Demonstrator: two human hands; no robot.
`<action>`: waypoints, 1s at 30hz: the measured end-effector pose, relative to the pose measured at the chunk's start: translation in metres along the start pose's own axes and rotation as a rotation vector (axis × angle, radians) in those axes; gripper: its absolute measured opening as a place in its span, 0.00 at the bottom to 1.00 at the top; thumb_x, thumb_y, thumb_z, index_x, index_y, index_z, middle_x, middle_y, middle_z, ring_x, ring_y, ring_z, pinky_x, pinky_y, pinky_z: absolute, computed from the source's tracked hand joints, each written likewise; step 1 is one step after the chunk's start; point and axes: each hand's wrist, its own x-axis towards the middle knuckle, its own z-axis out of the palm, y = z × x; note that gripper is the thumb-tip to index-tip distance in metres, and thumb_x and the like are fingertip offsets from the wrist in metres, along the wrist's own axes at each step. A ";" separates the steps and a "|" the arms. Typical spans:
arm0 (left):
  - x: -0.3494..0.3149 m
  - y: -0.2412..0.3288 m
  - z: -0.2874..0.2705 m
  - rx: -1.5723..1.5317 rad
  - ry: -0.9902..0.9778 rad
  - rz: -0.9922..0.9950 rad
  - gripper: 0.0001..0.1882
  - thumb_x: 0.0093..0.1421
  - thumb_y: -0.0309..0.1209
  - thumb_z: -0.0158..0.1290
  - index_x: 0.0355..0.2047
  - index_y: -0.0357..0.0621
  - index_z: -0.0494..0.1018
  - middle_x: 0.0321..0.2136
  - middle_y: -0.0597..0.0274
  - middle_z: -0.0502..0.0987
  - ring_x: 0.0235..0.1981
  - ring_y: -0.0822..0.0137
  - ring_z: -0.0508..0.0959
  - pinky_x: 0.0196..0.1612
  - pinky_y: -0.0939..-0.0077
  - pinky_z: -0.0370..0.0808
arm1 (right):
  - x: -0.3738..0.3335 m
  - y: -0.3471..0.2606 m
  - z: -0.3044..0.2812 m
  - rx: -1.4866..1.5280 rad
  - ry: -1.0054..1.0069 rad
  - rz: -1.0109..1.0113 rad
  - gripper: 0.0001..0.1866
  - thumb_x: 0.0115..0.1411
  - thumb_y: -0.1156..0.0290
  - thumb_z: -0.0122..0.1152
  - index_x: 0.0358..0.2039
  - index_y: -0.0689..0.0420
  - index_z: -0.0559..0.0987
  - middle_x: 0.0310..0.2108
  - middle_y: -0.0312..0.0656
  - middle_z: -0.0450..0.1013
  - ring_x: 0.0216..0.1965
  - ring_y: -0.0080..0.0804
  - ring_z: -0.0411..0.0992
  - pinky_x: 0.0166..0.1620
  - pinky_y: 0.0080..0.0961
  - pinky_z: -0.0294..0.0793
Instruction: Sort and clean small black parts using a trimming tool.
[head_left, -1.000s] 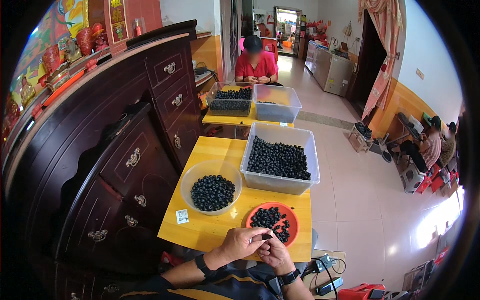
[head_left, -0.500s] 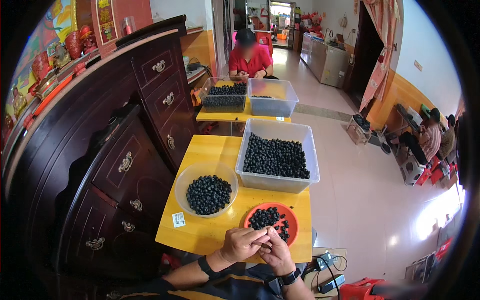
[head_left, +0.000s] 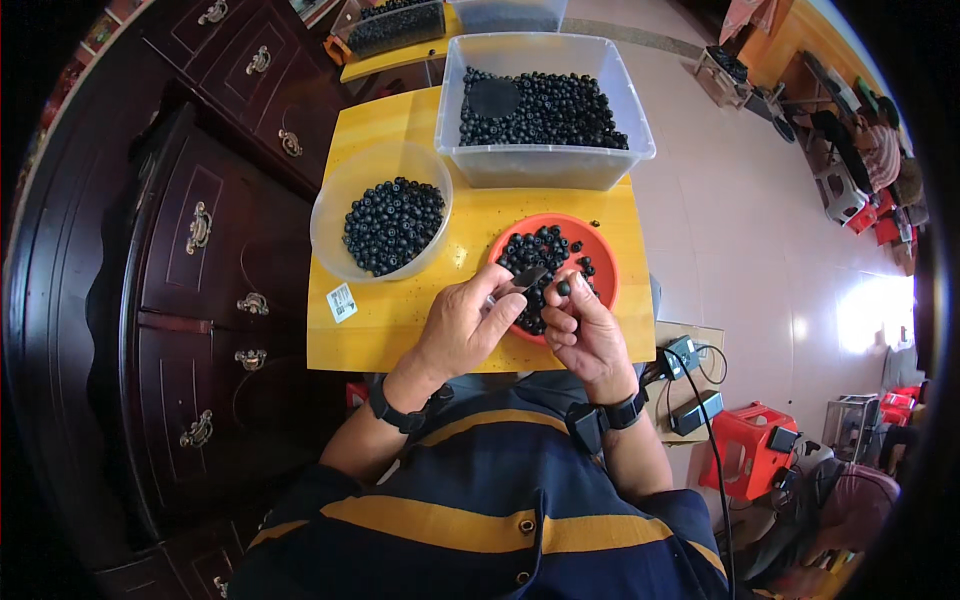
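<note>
Two hands over orange plate [head_left: 603,262]: left hand [head_left: 465,325] grips dark blade [head_left: 522,281], right hand [head_left: 580,325] pinches black berry [head_left: 563,288]; fingertips partly hidden.

dark wooden cabinet [head_left: 190,260], pale tiled floor [head_left: 740,230]

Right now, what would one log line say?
left hand: holds small metal tool | right hand: pinches dark bead | below: red dish of beads

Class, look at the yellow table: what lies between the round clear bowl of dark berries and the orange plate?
In the head view, only bare yellow tabletop separates the clear bowl from the orange plate. The left hand sits just below that gap.
</note>
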 end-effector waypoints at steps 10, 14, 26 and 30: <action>0.002 0.001 0.001 0.037 -0.043 0.059 0.12 0.65 0.36 0.58 0.34 0.39 0.72 0.23 0.57 0.78 0.20 0.66 0.76 0.25 0.71 0.71 | 0.000 0.010 0.003 -0.095 0.045 0.044 0.09 0.70 0.60 0.57 0.40 0.52 0.73 0.33 0.32 0.71 0.23 0.12 0.63 0.21 0.07 0.64; 0.005 0.001 0.000 0.192 -0.037 0.121 0.14 0.62 0.39 0.63 0.32 0.41 0.74 0.20 0.59 0.77 0.18 0.65 0.76 0.23 0.72 0.70 | 0.001 0.010 0.007 -0.119 0.032 0.054 0.09 0.70 0.62 0.58 0.40 0.52 0.72 0.29 0.31 0.70 0.20 0.11 0.63 0.20 0.07 0.64; 0.010 -0.003 0.007 0.265 0.012 0.178 0.19 0.58 0.46 0.64 0.30 0.44 0.74 0.20 0.59 0.77 0.19 0.61 0.79 0.22 0.70 0.72 | 0.005 0.012 0.007 -0.128 0.069 0.042 0.06 0.70 0.68 0.57 0.42 0.54 0.73 0.29 0.30 0.72 0.22 0.09 0.68 0.22 0.06 0.69; 0.010 -0.005 0.010 0.330 0.025 0.202 0.19 0.59 0.47 0.64 0.29 0.44 0.73 0.19 0.60 0.76 0.18 0.59 0.78 0.22 0.68 0.72 | 0.006 0.013 -0.001 -0.130 0.055 0.040 0.05 0.70 0.68 0.57 0.42 0.55 0.74 0.30 0.30 0.73 0.22 0.09 0.68 0.22 0.05 0.69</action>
